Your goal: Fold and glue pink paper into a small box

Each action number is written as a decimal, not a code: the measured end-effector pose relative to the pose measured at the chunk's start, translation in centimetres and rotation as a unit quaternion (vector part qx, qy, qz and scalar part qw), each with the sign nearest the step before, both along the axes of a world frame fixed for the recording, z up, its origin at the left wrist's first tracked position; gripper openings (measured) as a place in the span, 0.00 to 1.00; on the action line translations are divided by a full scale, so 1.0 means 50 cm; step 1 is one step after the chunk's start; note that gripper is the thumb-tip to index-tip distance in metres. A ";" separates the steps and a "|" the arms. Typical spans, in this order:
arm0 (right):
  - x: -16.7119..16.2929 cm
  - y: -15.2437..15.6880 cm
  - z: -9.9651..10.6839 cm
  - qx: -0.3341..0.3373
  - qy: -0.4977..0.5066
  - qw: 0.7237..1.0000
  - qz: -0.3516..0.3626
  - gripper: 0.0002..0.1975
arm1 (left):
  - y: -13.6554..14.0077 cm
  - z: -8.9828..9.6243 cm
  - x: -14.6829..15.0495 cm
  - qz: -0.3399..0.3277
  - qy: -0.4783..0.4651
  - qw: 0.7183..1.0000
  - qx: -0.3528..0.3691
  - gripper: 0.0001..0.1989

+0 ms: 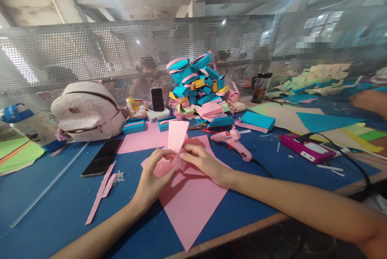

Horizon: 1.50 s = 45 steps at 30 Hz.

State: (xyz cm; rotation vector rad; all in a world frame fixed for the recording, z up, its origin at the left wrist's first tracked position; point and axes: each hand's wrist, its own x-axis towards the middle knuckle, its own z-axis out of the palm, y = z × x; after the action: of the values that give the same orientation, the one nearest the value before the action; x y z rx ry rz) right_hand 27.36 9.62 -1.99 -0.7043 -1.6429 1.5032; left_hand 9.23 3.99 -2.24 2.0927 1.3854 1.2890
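Note:
Both my hands meet over a pink sheet of paper (193, 210) near the front of the blue table. Between them stands a folded pink paper piece (177, 135), its flat upper part upright. My left hand (154, 174) grips its left side with thumb and fingers. On the other side, my right hand (205, 164) pinches the same piece; the fingertips partly hide the fold. A pink glue gun (231, 140) lies just to the right, its cord running off toward the table edge. Scissors (196, 127) lie partly hidden behind the folded paper.
Blue, pink and yellow paper boxes (199, 85) are piled at the back. To the left are a black phone (102, 157), pink scraps (101, 194), a backpack (87, 110) and a bottle (33, 128). A magenta power strip (306, 149) and another person's hand (370, 102) are right.

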 end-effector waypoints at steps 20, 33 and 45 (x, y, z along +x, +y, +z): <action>0.000 0.002 -0.003 -0.002 -0.012 1.000 -0.002 0.12 | 0.000 -0.003 -0.002 -0.015 0.009 1.000 0.005 0.20; -0.001 0.003 -0.003 0.000 -0.005 1.000 -0.003 0.11 | 0.002 -0.008 -0.003 -0.024 0.000 1.000 -0.004 0.20; -0.001 -0.002 0.003 0.010 0.020 0.999 0.031 0.10 | -0.001 0.003 0.004 -0.026 -0.013 0.999 -0.021 0.20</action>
State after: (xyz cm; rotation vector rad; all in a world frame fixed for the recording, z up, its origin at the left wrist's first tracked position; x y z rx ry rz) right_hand 27.29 9.52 -1.85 -0.6129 -1.6611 1.5323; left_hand 9.41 3.96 -2.07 2.0629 1.3262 1.2522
